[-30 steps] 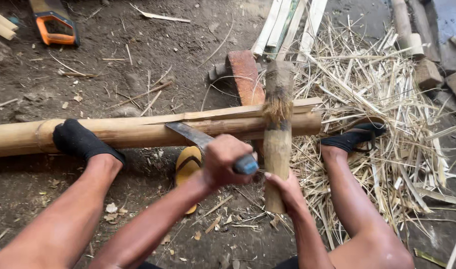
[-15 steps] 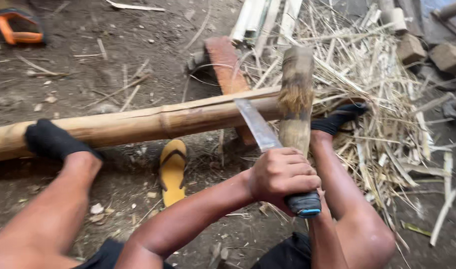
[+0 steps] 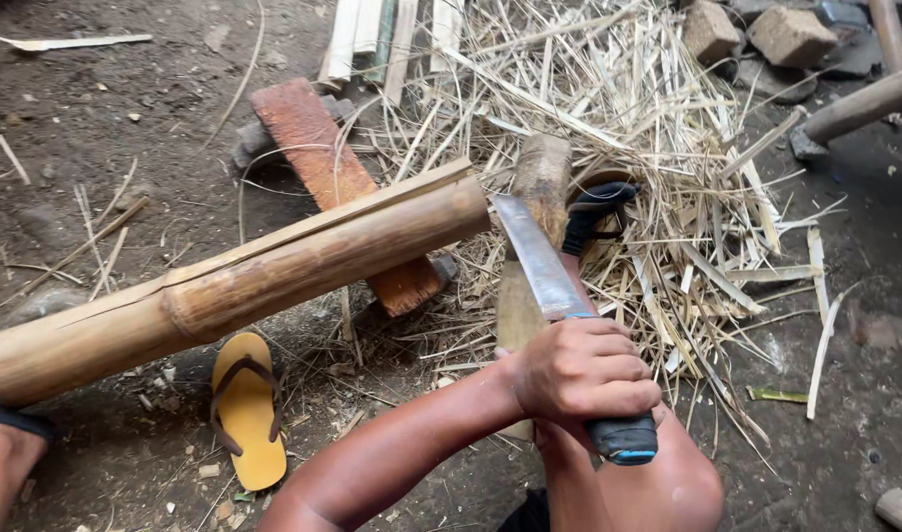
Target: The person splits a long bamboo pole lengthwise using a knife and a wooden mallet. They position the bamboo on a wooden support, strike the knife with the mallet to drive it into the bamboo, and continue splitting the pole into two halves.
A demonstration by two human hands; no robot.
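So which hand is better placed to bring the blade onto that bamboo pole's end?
The left hand, probably: it grips the machete, whose blade lies beside the cut end of the bamboo pole. The right hand is out of sight.

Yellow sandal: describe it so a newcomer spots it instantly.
Find the long bamboo pole lying across the dirt. Just below its middle a single yellow sandal with dark brown straps lies flat, sole down. It is the only bright yellow thing among the brown wood and pale shavings.
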